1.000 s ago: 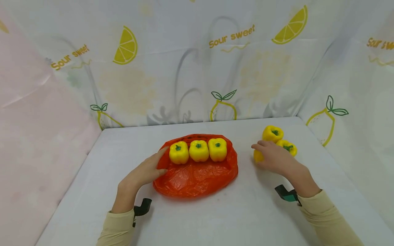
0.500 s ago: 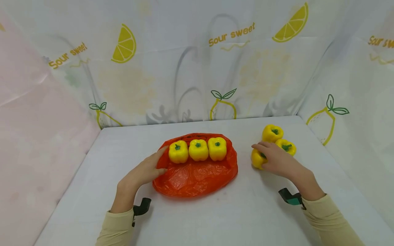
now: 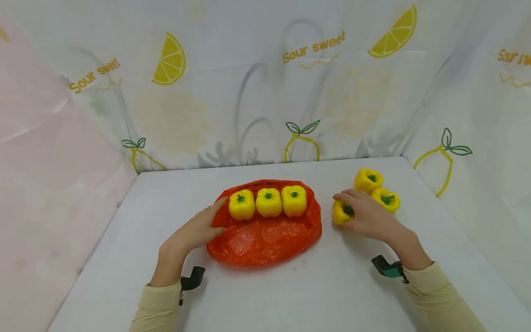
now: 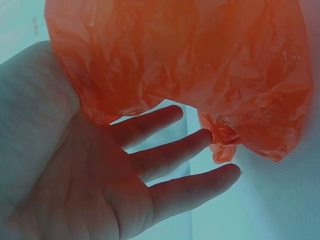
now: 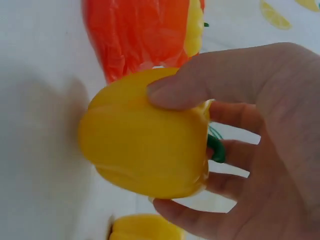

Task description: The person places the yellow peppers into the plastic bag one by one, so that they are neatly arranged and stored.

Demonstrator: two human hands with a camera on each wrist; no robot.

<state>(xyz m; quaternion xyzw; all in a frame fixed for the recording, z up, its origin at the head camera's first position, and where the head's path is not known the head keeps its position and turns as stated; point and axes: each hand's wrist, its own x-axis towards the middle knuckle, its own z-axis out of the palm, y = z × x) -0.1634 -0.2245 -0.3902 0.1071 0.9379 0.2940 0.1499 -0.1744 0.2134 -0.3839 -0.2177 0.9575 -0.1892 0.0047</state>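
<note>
Fingers of the right hand (image 3: 367,216) curl round a pepper (image 3: 340,213) on the bench (image 3: 290,290), right of the bag (image 3: 265,240). Left hand (image 3: 195,233) lies flat-fingered at the bag's edge, seemingly steadying it; three peppers (image 3: 268,203) sit inside.

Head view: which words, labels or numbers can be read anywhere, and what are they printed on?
"Sour sweet" on the back curtain, at upper left and again at top centre.
"Sour s..." on the right curtain, cut off by the picture's edge.
Nothing readable on the peppers, the orange bag or the table.
</note>
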